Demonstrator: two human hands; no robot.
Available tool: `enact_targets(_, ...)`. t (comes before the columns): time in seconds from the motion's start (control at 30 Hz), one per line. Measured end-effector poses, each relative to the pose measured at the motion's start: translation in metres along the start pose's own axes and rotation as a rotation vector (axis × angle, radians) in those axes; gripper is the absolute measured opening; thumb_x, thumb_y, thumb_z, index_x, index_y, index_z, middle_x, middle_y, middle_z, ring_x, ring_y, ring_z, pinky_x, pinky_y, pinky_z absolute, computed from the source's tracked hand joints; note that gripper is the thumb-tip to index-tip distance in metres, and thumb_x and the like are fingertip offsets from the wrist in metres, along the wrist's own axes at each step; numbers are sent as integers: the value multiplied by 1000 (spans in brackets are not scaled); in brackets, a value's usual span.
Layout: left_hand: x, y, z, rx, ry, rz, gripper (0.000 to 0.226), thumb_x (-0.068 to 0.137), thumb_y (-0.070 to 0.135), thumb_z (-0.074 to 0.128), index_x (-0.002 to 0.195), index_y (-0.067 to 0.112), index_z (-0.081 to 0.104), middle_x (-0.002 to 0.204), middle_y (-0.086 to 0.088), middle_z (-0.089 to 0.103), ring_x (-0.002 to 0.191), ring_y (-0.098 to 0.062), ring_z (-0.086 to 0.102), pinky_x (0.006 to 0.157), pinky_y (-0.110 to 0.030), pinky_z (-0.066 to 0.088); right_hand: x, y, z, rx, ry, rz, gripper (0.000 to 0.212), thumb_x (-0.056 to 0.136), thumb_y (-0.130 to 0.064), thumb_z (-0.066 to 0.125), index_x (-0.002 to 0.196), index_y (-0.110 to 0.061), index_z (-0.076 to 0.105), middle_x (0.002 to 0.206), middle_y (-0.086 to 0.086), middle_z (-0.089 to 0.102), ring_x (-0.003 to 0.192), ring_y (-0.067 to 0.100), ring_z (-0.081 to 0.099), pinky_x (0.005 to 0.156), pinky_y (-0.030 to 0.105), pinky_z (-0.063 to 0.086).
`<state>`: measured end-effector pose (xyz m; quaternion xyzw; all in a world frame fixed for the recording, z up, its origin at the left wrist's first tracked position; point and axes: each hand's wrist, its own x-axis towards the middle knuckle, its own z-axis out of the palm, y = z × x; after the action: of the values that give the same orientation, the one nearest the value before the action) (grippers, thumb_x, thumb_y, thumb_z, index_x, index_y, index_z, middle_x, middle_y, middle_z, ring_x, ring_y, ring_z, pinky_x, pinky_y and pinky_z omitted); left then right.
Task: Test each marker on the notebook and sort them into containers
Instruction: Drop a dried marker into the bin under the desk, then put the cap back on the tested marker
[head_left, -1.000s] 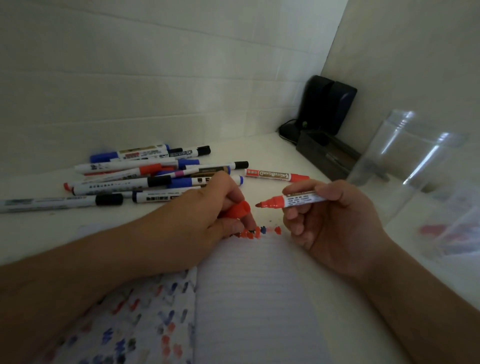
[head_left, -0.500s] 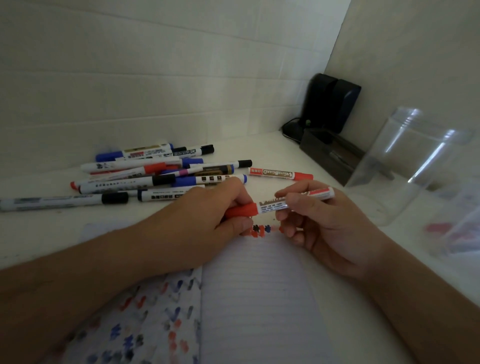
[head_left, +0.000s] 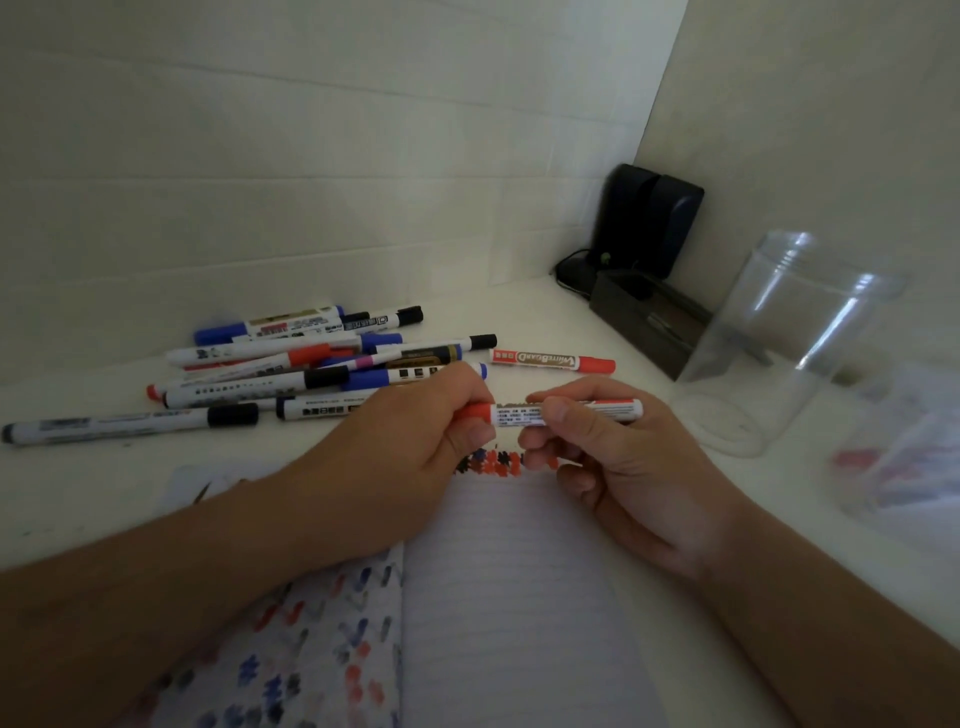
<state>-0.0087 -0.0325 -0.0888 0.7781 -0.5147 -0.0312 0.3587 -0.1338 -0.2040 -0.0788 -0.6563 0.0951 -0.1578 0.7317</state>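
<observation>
A second ago the red marker (head_left: 561, 413) was uncapped, its tip bare in the right hand (head_left: 613, 457) while the left hand (head_left: 410, 447) held the red cap apart from it; now the cap is on the marker and the two hands meet over it. The left hand's fingers and thumb curl round the capped end, the right hand pinches the white barrel between thumb and forefinger, and the marker lies level just above the top edge of the notebook (head_left: 509, 597). A row of red, blue and black test marks (head_left: 493, 462) sits on the right page just under the hands; the left page is covered with many more scribbles. One other red marker (head_left: 553, 360) lies alone on the desk (head_left: 545, 312), just beyond the hands. To the left is a pile of markers (head_left: 291, 358), about ten as far as I can count, since they overlap: caps in black, blue and red. One clear jar (head_left: 789, 343) stands at the right, near the right hand. A second clear container (head_left: 904, 457) sits further right at the frame's edge, blurred, with something red inside that I cannot make out. One dark device (head_left: 649, 223) and a dark tray (head_left: 644, 317) stand in the corner.
</observation>
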Motion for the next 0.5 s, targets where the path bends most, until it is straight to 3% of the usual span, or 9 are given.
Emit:
enact_targets(0.2,-2,10,-2,130,-106,0,15,103,45,41,108,42,55,78,15,61,75,-1,58,62,-21,44,-9,-15,-1,-254,64,-4,10,96,-10,70,87,-11,75,77,14,73,64,22,65,51,25,39)
enact_targets(0.33,9,40,-19,355,-375,24,30,101,53,46,131,56,48,102,26,64,86,8,60,82,-22,54,-41,-33,-12,-288,131,5,9,95,-12,71,87,-12,67,72,11,69,59,19,59,51,25,41)
enact_targets(0.43,17,80,-13,274,-367,115,33,99,52,53,129,62,46,101,28,64,84,6,63,81,-23,55,-85,-45,-34,-217,266,-25,14,97,-14,68,84,-18,68,71,9,65,58,20,56,50,25,42)
enact_targets(0.5,20,108,0,142,-311,155,39,97,51,58,130,64,43,102,26,64,84,5,65,77,-22,54,-114,-61,-59,-55,458,-121,20,99,-14,66,79,-21,66,66,8,60,56,19,53,47,25,38)
